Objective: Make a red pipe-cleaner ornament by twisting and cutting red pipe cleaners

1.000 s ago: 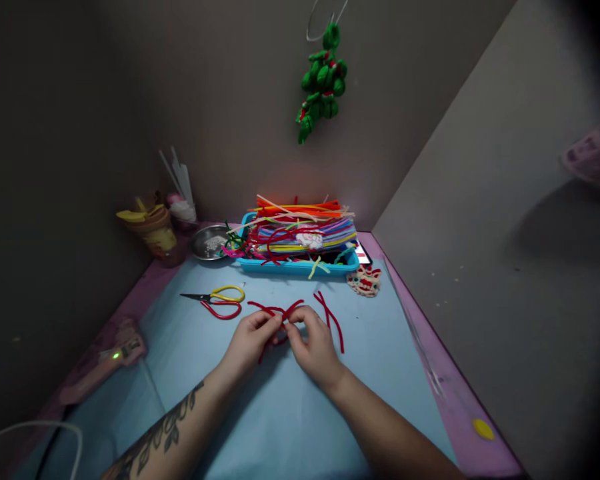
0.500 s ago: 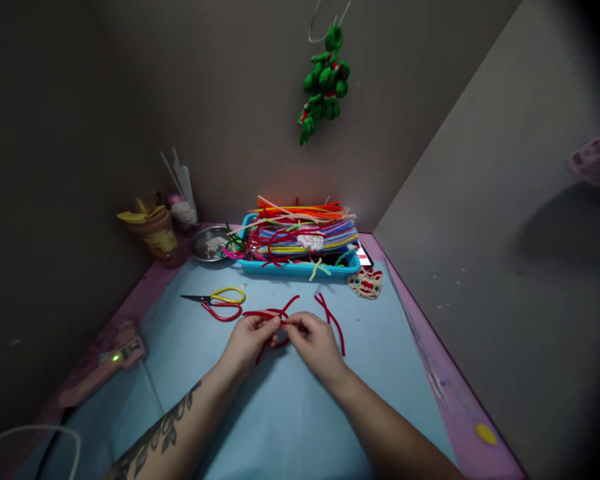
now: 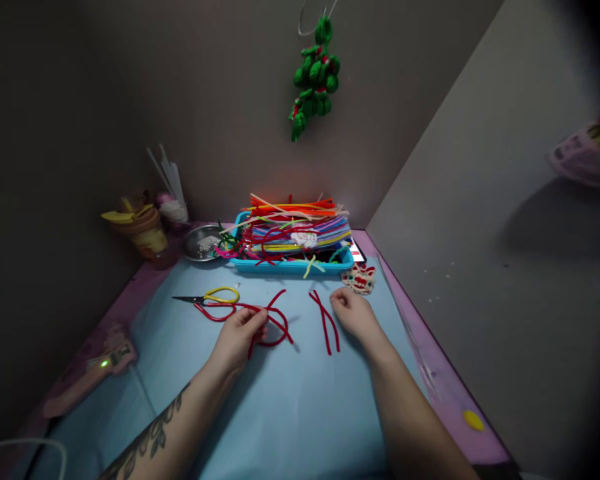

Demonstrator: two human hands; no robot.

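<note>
My left hand (image 3: 243, 333) is closed around red pipe cleaners (image 3: 280, 323), which cross and bend into a loop at the right of the fingers. Apart from these, two more red pipe cleaners (image 3: 325, 323) lie crossed on the blue sheet between my hands. My right hand (image 3: 354, 312) has curled fingers just in front of a cream-and-red face ornament (image 3: 360, 280); whatever is in them, if anything, is hidden. Scissors (image 3: 205, 301) with one yellow and one red handle lie left of my left hand, pointing left.
A blue tray (image 3: 290, 268) heaped with coloured pipe cleaners stands at the back. Beside it are a metal bowl (image 3: 193, 248) and a phone (image 3: 359, 252). A pink glue gun (image 3: 95, 373) with a green light lies at left. A green ornament (image 3: 315, 83) hangs above.
My right hand has left the red pipe cleaners and moved right, past the crossed pair, to near the face ornament. My left hand keeps its hold. The whole view has shifted slightly.
</note>
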